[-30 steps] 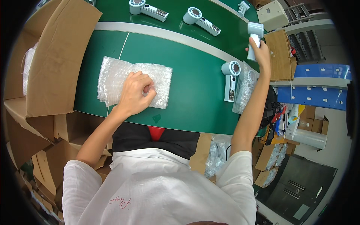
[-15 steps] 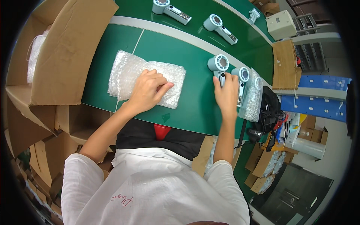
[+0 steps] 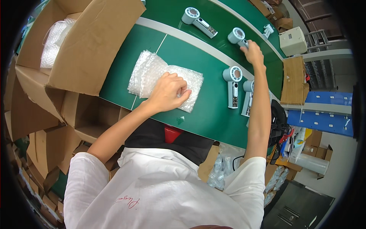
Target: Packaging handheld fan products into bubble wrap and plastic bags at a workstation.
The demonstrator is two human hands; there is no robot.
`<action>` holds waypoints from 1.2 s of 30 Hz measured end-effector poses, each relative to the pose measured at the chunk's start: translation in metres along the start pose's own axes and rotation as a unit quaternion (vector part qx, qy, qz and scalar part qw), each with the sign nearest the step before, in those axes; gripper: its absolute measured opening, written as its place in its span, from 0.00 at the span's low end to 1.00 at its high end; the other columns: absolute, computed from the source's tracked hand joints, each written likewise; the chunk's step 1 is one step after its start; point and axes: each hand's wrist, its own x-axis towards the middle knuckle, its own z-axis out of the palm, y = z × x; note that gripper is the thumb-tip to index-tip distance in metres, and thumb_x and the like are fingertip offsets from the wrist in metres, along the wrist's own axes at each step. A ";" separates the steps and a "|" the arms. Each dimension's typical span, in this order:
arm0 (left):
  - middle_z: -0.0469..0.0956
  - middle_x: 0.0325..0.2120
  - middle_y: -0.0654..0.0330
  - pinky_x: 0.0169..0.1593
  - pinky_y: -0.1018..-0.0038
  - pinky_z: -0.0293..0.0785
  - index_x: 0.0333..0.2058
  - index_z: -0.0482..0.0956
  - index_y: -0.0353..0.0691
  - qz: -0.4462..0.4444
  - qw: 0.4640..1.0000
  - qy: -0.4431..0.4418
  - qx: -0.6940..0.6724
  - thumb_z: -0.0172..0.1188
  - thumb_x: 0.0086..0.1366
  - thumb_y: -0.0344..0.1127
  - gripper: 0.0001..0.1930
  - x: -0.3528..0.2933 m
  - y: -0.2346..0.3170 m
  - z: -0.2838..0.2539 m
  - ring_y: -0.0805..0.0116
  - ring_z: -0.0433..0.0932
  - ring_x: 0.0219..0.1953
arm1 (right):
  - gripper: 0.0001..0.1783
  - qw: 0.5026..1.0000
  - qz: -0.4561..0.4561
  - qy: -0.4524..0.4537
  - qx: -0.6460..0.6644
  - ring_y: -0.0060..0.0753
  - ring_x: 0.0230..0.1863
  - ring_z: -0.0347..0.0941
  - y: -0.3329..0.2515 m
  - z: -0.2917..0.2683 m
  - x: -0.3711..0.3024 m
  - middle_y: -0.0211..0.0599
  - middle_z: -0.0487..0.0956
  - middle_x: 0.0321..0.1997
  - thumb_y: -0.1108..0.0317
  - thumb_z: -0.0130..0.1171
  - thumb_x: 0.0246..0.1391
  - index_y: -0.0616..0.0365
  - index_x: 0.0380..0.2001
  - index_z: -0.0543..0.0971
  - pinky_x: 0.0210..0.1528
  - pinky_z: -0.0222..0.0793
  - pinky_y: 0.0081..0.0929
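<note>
My right hand (image 3: pixel 254 53) reaches to the far green strip and closes round the handle of a pale blue handheld fan (image 3: pixel 237 35), whose round head points left. My left hand (image 3: pixel 169 91), fingers curled, rests on the clear bubble-wrap bags (image 3: pixel 195 83) on the near green table (image 3: pixel 118 74). What its fingers hold, if anything, is hidden. Another fan (image 3: pixel 233 84) lies on the near table, its handle toward me. Beside it my right forearm partly covers a further fan (image 3: pixel 248 100). One more fan (image 3: pixel 191 16) lies on the far strip, to the left.
A large open cardboard box (image 3: pixel 93 45) stands at the left, with bubble wrap (image 3: pixel 53 47) inside. A pale rail (image 3: pixel 198 42) divides the near table from the far strip. Black cables or a bag (image 3: pixel 279 118) sit at the right end. Cardboard boxes (image 3: pixel 45 156) are stacked at lower left.
My right hand has left the fan on the near table and moved away from me to the fan on the far strip, gripping its handle. My left hand stays on the bubble-wrap bags.
</note>
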 end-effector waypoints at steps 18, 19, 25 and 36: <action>0.73 0.20 0.59 0.30 0.72 0.63 0.25 0.77 0.36 -0.098 0.962 -0.035 -0.253 0.57 0.61 0.34 0.09 0.007 -0.015 -0.019 0.67 0.65 0.22 | 0.31 0.812 -0.078 0.063 0.575 0.36 0.35 0.76 -0.164 0.038 -0.279 0.46 0.79 0.48 0.70 0.59 0.59 0.60 0.64 0.63 0.39 0.74 0.29; 0.73 0.20 0.59 0.30 0.72 0.63 0.26 0.77 0.35 -0.123 0.952 -0.020 -0.281 0.57 0.62 0.33 0.08 0.007 -0.015 -0.020 0.67 0.64 0.22 | 0.31 0.838 -0.105 0.087 0.528 0.36 0.36 0.75 -0.160 0.038 -0.281 0.46 0.79 0.48 0.71 0.60 0.58 0.60 0.64 0.64 0.41 0.73 0.30; 0.71 0.20 0.60 0.31 0.73 0.63 0.26 0.75 0.35 -0.123 0.953 -0.048 -0.274 0.56 0.62 0.29 0.06 0.018 -0.008 -0.030 0.66 0.64 0.24 | 0.28 0.851 -0.078 0.063 0.515 0.37 0.36 0.76 -0.148 0.024 -0.283 0.46 0.81 0.47 0.70 0.62 0.56 0.60 0.61 0.70 0.40 0.72 0.30; 0.66 0.27 0.63 0.36 0.73 0.61 0.29 0.73 0.39 0.308 0.935 -0.017 0.173 0.57 0.63 0.28 0.04 0.031 0.116 -0.031 0.65 0.62 0.31 | 0.29 0.869 -0.017 -0.001 0.494 0.43 0.31 0.79 -0.120 -0.051 -0.314 0.47 0.82 0.40 0.65 0.55 0.62 0.57 0.65 0.65 0.32 0.72 0.32</action>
